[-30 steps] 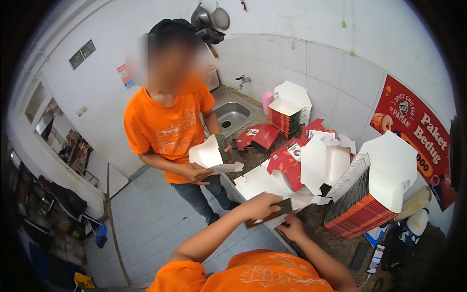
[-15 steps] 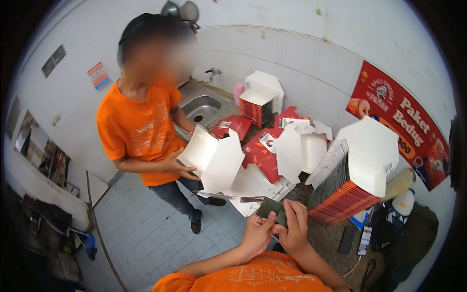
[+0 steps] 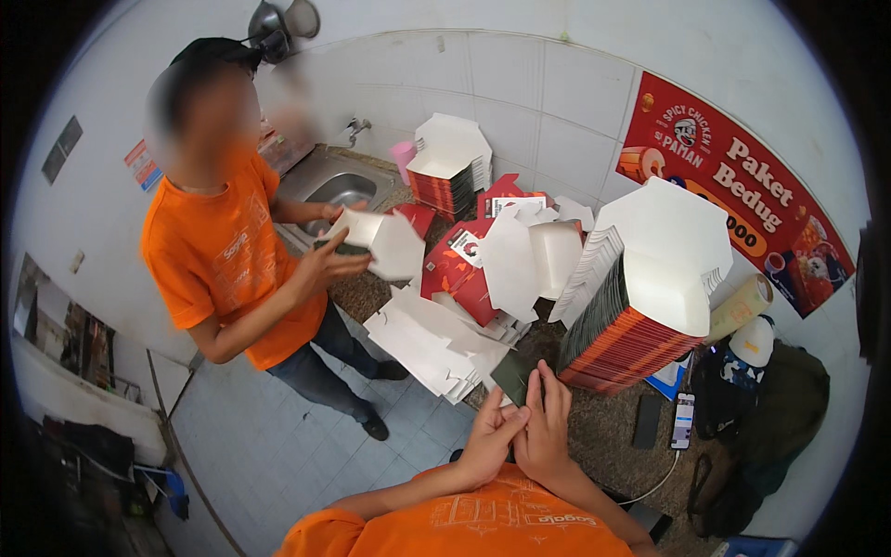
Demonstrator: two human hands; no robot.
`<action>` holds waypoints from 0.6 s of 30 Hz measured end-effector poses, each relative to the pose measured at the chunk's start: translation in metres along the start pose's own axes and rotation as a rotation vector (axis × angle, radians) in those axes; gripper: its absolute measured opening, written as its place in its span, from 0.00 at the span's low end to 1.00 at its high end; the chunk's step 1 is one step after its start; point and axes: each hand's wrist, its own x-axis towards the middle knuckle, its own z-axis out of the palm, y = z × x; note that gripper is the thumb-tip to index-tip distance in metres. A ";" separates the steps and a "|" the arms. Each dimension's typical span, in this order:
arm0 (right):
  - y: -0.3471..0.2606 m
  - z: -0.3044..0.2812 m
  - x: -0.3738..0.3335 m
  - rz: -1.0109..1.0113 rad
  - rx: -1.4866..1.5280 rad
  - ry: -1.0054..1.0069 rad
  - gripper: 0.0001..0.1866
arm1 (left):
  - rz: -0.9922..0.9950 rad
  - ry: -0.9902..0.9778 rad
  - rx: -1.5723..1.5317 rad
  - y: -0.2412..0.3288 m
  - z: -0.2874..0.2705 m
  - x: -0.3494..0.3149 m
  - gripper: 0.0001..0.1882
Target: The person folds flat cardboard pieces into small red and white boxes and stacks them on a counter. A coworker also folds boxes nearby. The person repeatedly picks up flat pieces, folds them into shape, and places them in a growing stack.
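Both my hands grip a cardboard takeaway box (image 3: 510, 379), close in front of my chest. Its dark green outer panel faces up, with a pale flap at its left; the rest is hidden. My left hand (image 3: 495, 438) pinches the lower edge, thumb on top. My right hand (image 3: 546, 418) presses against the right side with its fingers close together. Just left of the box lies a pile of flat white box blanks (image 3: 432, 343). To the right rises a tall stack of nested boxes (image 3: 617, 334), red and dark green outside, white inside.
Across the counter a co-worker in an orange shirt (image 3: 237, 255) holds another box (image 3: 388, 243). Between us lie red box blanks (image 3: 459, 265) and an open white box (image 3: 557, 255). A shorter stack (image 3: 444, 190) stands by the sink (image 3: 339, 186). Phones (image 3: 682, 422) lie at right.
My view has shifted, and my hands have closed in around the green panel. The co-worker has turned the other box and drawn it back toward the sink.
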 end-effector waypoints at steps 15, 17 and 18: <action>0.007 -0.037 0.004 0.473 0.504 -0.558 0.23 | 0.140 -0.080 0.761 0.023 -0.057 -0.054 0.21; 0.008 -0.037 0.007 0.522 0.497 -0.585 0.24 | 0.284 -0.053 0.853 0.022 -0.055 -0.055 0.21; 0.011 -0.039 0.007 0.458 0.567 -0.649 0.26 | 0.364 -0.039 0.894 0.024 -0.050 -0.053 0.22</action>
